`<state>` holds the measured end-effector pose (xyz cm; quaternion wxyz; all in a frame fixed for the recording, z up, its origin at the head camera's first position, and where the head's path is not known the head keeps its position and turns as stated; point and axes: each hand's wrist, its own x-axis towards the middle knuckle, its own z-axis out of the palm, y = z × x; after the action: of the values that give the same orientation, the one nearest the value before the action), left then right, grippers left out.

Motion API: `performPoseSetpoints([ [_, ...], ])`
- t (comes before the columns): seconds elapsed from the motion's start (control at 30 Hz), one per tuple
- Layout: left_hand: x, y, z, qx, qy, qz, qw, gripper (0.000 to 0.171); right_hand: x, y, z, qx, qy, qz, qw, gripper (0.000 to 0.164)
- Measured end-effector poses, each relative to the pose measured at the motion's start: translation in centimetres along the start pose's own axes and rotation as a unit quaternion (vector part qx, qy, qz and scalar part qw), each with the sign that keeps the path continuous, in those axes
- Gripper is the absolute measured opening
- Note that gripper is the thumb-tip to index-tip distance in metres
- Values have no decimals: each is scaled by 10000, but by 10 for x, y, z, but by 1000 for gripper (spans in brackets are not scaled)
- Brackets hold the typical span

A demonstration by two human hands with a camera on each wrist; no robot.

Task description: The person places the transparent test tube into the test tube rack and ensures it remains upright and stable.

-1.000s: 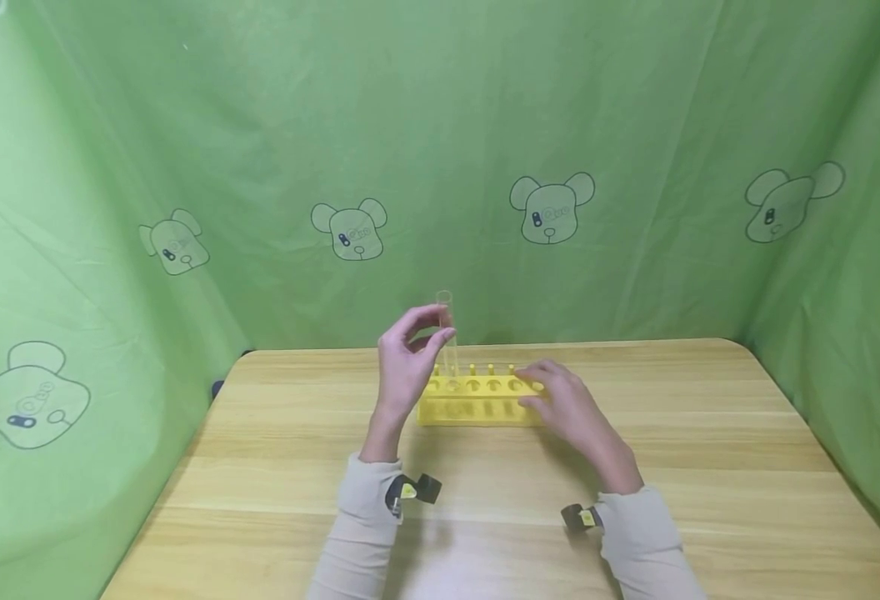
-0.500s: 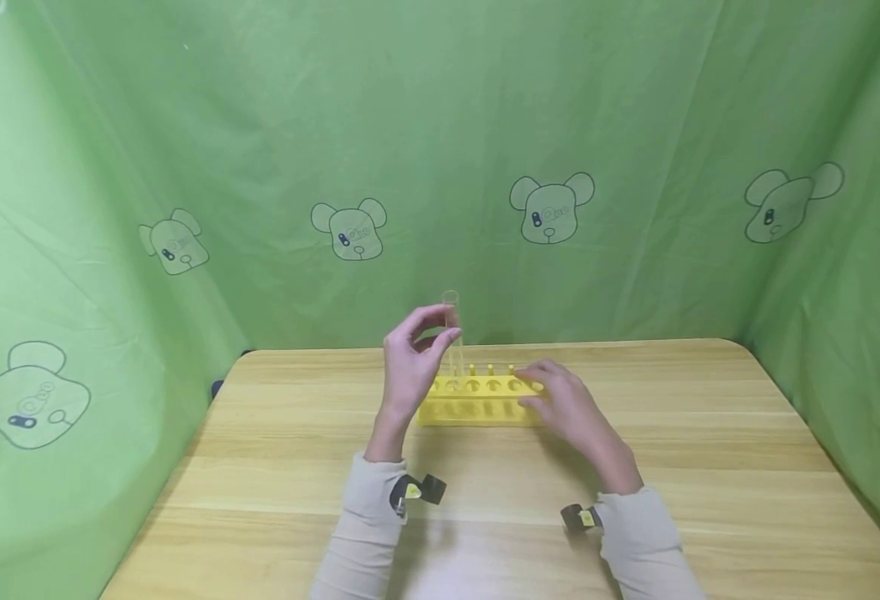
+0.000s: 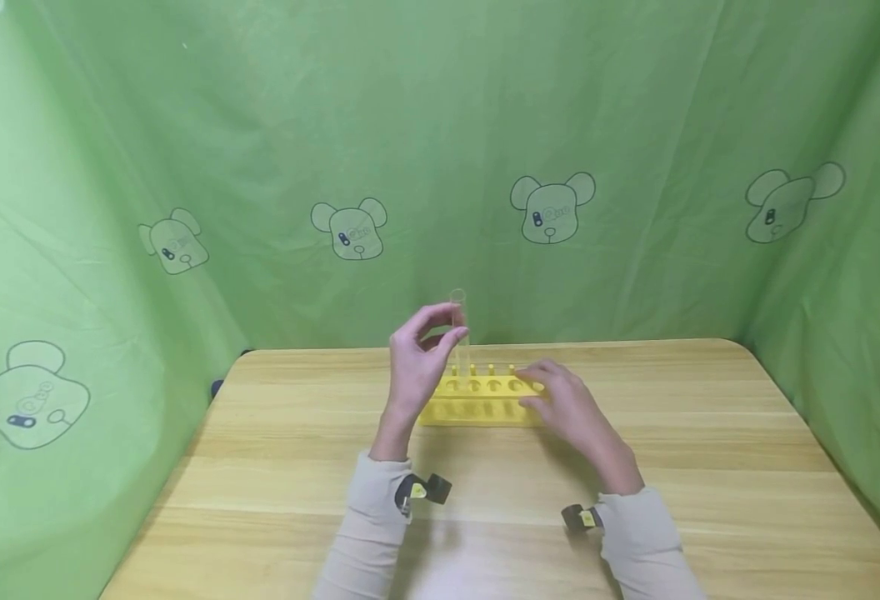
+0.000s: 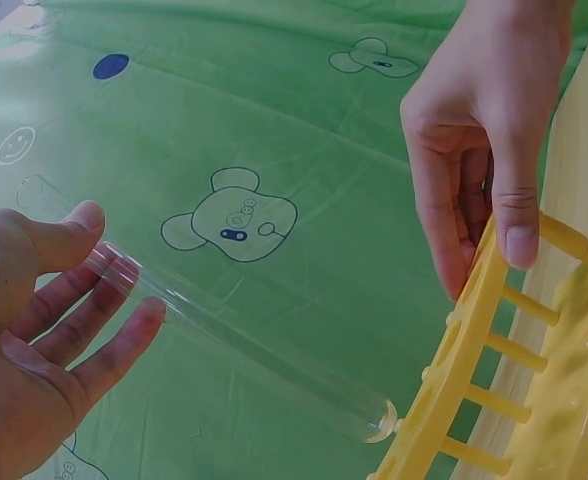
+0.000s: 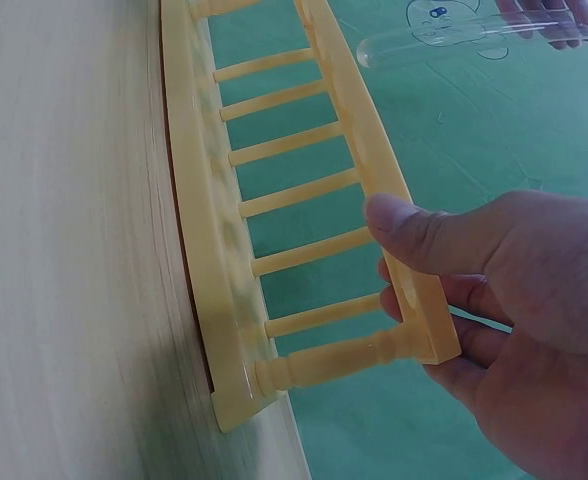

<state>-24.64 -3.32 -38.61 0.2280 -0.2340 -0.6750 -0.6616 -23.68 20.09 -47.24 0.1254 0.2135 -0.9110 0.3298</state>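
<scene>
In the head view my left hand (image 3: 419,360) pinches a clear test tube (image 3: 462,354) near its upper end, thumb on one side and fingers on the other. The tube's rounded bottom hangs just above the top plate of a yellow test tube rack (image 3: 477,410), as the left wrist view of the tube (image 4: 274,350) shows. Whether the two touch is hard to tell. My right hand (image 3: 571,406) grips the rack's right end. In the right wrist view, its thumb (image 5: 404,222) lies on one side of the top plate (image 5: 374,160) and the fingers on the other.
The rack stands on a wooden table (image 3: 500,517), towards its back edge. It has a row of round holes and several upright pegs (image 3: 491,369). A green curtain (image 3: 440,125) printed with bear heads surrounds the table at the back and sides.
My left hand has moved a little to the right with the test tube, along the rack's row of holes. The right hand and the rack have stayed in place.
</scene>
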Motion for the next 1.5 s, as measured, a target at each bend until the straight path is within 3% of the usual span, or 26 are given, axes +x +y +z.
performPoseSetpoints([
  [0.57,0,-6,6,-104,-236,189,9995,31,1,1,0,31,-32,39,10000,42],
  [1.5,1,-9,19,-180,-365,149,9991,30,0,-2,-1,13,-33,31,10000,43],
])
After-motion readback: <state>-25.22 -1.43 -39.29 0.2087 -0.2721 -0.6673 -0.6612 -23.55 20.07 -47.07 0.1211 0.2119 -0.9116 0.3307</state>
